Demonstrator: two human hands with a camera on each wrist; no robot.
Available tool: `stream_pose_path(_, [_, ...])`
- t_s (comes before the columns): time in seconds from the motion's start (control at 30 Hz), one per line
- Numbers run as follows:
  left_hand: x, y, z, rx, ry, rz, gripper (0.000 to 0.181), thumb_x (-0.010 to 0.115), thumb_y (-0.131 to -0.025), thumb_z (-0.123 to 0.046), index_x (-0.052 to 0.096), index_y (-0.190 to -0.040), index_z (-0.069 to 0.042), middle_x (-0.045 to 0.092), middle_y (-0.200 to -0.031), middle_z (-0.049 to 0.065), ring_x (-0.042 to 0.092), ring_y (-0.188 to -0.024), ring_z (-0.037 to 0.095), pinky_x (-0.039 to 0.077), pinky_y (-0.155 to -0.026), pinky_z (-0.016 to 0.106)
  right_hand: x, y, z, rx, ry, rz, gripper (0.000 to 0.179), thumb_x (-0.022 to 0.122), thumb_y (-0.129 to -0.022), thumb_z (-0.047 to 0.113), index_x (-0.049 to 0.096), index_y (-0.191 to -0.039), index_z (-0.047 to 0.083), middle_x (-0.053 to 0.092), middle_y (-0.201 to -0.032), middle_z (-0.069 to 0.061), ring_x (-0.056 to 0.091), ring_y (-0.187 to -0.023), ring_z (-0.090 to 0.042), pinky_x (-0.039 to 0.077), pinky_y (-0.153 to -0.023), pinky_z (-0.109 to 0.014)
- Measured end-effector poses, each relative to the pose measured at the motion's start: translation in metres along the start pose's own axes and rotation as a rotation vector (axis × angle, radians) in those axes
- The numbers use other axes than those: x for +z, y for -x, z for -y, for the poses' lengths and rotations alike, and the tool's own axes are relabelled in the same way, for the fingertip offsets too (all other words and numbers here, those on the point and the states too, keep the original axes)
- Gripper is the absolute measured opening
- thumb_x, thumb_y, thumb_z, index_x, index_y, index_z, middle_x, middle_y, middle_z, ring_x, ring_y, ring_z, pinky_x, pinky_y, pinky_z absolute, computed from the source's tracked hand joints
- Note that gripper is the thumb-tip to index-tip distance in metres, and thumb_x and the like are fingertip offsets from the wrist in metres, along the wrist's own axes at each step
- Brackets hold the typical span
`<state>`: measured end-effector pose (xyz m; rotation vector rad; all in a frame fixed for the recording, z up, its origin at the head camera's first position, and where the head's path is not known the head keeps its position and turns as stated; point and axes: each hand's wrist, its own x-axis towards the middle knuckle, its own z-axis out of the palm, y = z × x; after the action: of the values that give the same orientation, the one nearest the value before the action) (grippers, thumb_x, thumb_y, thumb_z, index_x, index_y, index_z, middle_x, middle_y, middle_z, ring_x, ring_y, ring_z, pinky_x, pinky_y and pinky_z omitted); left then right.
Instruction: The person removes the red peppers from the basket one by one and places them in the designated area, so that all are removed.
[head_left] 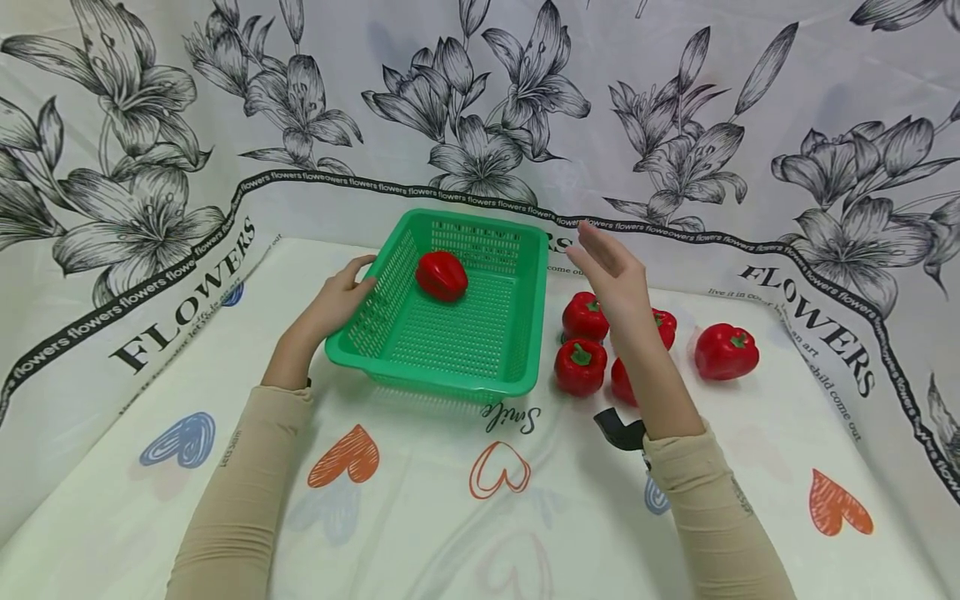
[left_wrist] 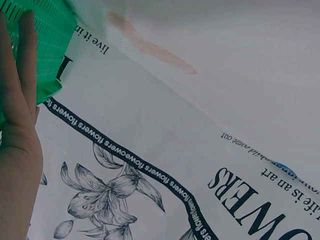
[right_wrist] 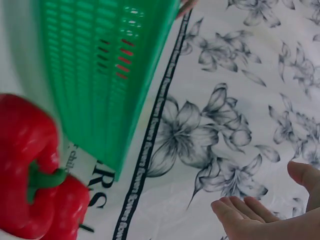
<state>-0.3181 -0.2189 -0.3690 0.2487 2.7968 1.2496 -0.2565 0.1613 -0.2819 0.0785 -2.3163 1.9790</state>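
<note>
My left hand (head_left: 341, 296) rests at the left side of a green plastic basket (head_left: 543, 308). In the left wrist view its fingers (left_wrist: 29, 60) lie straight along the perforated wall. One red bell pepper (head_left: 442, 277) lies on its side inside, toward the back left. My right hand (head_left: 615, 279) is raised to the right of the basket with fingers and thumb apart, holding nothing. Below and around it are several red bell peppers, among them a front one (head_left: 581, 367) with its green stem up and one behind it (head_left: 583, 316). My right forearm partly hides two others.
Another red bell pepper (head_left: 726, 352) lies apart, farther right. A white cloth with printed hearts and lettering covers the table (head_left: 420, 533). Behind the basket rises a flower-printed cloth (head_left: 480, 100). A black strap (head_left: 621, 431) hangs by the right wrist.
</note>
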Motion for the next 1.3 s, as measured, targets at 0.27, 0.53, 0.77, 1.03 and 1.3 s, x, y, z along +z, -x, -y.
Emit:
stream_pose_path(0.27, [0.0, 0.001, 0.0, -0.002, 0.005, 0.005, 0.058, 0.03, -0.107, -0.036, 0.013, -0.158, -0.016, 0.055, -0.132, 0.032, 0.067, -0.101, 0.04, 0.055, -0.083, 0.047, 0.026, -0.017, 0.016, -0.087, -0.069, 0.023, 0.055, 0.064, -0.094, 0.034, 0.047, -0.146, 0.025, 0.047, -0.151, 0.007, 0.04, -0.141, -0.008, 0.03, -0.119, -0.037])
stream_pose_path(0.53, [0.0, 0.0, -0.001, 0.002, 0.006, 0.005, 0.058, 0.03, -0.107, -0.037, 0.013, -0.158, -0.016, 0.055, -0.132, 0.031, 0.067, -0.101, 0.04, 0.054, -0.085, 0.048, 0.055, -0.034, 0.031, -0.147, -0.204, 0.05, 0.053, 0.067, -0.093, 0.029, 0.051, -0.143, 0.021, 0.053, -0.146, 0.006, 0.046, -0.136, -0.005, 0.028, -0.119, -0.033])
stream_pose_path(0.77, [-0.002, 0.0, -0.001, 0.006, 0.013, 0.007, 0.059, 0.031, -0.106, -0.038, 0.013, -0.158, -0.018, 0.056, -0.131, 0.031, 0.069, -0.097, 0.038, 0.056, -0.079, 0.043, 0.086, -0.046, 0.047, -0.185, -0.26, 0.046, 0.051, 0.068, -0.093, 0.027, 0.053, -0.141, 0.02, 0.055, -0.144, 0.005, 0.049, -0.132, -0.004, 0.035, -0.115, -0.027])
stream_pose_path(1.03, [0.0, 0.001, 0.0, -0.005, 0.029, 0.008, 0.058, 0.032, -0.106, -0.037, 0.014, -0.158, -0.018, 0.057, -0.131, 0.031, 0.069, -0.096, 0.037, 0.057, -0.078, 0.042, 0.115, -0.059, 0.049, -0.225, -0.298, 0.026, 0.057, 0.065, -0.095, 0.019, 0.044, -0.147, 0.011, 0.045, -0.153, -0.001, 0.041, -0.142, -0.01, 0.034, -0.113, -0.018])
stream_pose_path(1.3, [0.0, 0.001, -0.001, -0.005, 0.025, 0.015, 0.058, 0.031, -0.107, -0.037, 0.013, -0.158, -0.018, 0.056, -0.132, 0.031, 0.068, -0.1, 0.04, 0.057, -0.079, 0.044, 0.141, -0.096, 0.011, -0.165, -0.184, -0.018, 0.067, 0.072, -0.09, 0.026, 0.042, -0.149, 0.015, 0.041, -0.155, 0.004, 0.033, -0.145, -0.007, 0.027, -0.117, -0.018])
